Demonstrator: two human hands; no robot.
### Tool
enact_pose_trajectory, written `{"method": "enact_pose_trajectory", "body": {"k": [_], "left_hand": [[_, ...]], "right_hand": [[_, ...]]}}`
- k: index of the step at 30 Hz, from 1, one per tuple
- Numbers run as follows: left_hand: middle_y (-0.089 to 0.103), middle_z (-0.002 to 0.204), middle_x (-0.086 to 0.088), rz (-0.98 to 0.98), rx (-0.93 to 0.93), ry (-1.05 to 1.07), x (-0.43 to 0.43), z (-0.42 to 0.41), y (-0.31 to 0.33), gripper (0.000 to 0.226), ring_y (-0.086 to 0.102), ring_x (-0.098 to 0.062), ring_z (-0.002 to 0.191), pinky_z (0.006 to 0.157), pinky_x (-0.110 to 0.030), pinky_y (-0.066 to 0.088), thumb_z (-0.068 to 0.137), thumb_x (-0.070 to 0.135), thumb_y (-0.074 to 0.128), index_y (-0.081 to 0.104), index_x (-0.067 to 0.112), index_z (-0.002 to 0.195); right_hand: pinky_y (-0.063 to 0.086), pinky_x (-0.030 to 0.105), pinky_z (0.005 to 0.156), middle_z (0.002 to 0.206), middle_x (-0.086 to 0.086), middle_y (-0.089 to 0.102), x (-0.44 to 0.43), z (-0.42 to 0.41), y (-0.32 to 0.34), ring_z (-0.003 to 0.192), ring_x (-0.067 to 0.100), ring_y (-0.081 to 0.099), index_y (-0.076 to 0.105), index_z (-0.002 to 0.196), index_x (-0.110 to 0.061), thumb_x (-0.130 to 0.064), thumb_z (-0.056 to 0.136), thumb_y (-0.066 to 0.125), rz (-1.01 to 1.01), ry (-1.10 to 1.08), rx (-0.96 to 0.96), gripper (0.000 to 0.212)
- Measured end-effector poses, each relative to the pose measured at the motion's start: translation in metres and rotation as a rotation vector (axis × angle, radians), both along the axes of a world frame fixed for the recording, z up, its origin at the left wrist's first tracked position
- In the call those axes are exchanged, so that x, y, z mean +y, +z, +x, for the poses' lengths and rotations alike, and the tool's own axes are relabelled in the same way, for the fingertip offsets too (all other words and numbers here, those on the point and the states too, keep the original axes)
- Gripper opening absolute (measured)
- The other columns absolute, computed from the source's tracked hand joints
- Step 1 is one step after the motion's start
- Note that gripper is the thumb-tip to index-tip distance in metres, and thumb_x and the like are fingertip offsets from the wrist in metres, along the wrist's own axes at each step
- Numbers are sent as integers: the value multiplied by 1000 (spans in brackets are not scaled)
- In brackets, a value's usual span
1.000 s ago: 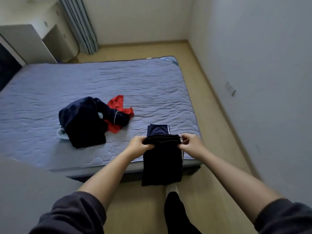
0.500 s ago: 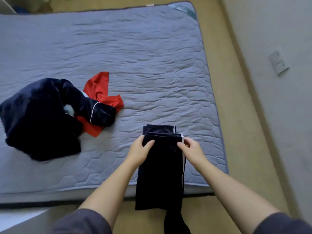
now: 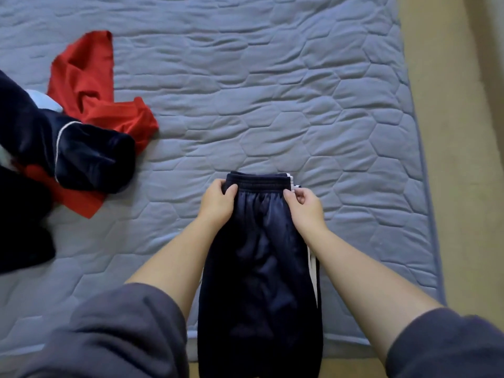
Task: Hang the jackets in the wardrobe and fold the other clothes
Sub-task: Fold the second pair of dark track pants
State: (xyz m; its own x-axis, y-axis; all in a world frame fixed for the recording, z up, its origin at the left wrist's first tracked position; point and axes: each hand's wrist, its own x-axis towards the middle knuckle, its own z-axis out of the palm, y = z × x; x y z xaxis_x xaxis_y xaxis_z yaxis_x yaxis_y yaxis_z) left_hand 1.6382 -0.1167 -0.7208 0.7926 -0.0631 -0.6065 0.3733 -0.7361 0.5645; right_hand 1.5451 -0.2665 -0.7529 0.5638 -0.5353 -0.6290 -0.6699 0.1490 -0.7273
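Dark navy track trousers with white side stripes lie folded lengthwise on the bed, their lower end hanging over the front edge. My left hand grips the left end of the elastic waistband. My right hand pinches the right end of the waistband at the white stripes. At the left lies a heap of dark navy clothing with white piping, on top of a red garment.
The bed has a blue-grey quilted cover. A small pale blue cloth peeks out of the heap. Beige floor runs along the bed's right side.
Both hands have moved the waistband forward onto the bed, over the folded part. My view has tilted down and closer, so the room beyond the bed is out of sight.
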Motion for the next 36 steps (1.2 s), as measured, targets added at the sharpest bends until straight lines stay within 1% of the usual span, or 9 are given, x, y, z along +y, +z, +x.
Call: {"method": "enact_pose_trajectory", "body": {"k": [2,5,10,15,18,23,26,31,36], "left_hand": [[64,106,-4,-31,15,76,6,-10,4,27,57,-18,98,83,-28,41,95,32,54,59,9,108],[59,81,10,-62,122,169,30,-46,23,20,56,-6,76,65,-14,42,92,38,57,57,21,83],[68,86,7,-139,395,244,90,-130,44,11,63,-9,81,60,-11,49,90,27,64,65,17,95],[68,86,7,-65,488,243,132,-199,37,4,64,-13,86,65,-19,50,88,23,67,64,21,85],[68,86,7,14,397,217,139,-215,29,6,64,-16,90,77,-30,49,87,25,67,64,24,82],[63,79,8,52,262,192,130,-212,31,16,60,-19,88,74,-30,42,92,26,59,58,25,76],[65,86,2,32,212,156,125,-196,29,10,60,-21,91,74,-29,41,94,23,56,61,16,89],[66,106,-11,130,184,51,122,-170,14,26,59,-29,103,81,-33,42,94,28,54,62,7,107],[60,85,4,153,76,243,135,-186,22,26,58,-20,86,75,-29,37,86,36,65,53,15,95]], "right_hand": [[46,27,80,91,0,65,-1,-10,6,83,11,59,58,97,-15,-29,90,63,25,41,15,17],[47,23,71,83,-7,64,2,-41,23,75,5,59,60,91,-17,-32,89,63,111,152,77,16],[49,11,68,88,-10,68,14,-123,43,82,7,63,65,93,-20,-25,87,67,331,300,211,7],[49,11,62,92,-8,70,39,-192,55,81,3,65,64,94,-22,-19,84,70,436,254,316,12],[50,11,63,88,-8,69,53,-212,54,80,4,64,64,96,-18,-15,84,70,305,185,281,13],[46,29,71,81,-1,68,72,-215,48,79,17,62,63,88,-13,-19,89,63,16,124,246,6],[46,34,78,86,5,67,72,-199,47,84,22,61,62,93,-8,-19,91,60,-24,105,242,11],[45,34,79,89,6,64,69,-181,38,91,27,60,59,94,-7,-22,93,56,-34,118,288,15],[43,41,84,97,15,55,79,-189,28,93,33,53,56,93,-3,-29,92,56,-261,153,348,27]]}}
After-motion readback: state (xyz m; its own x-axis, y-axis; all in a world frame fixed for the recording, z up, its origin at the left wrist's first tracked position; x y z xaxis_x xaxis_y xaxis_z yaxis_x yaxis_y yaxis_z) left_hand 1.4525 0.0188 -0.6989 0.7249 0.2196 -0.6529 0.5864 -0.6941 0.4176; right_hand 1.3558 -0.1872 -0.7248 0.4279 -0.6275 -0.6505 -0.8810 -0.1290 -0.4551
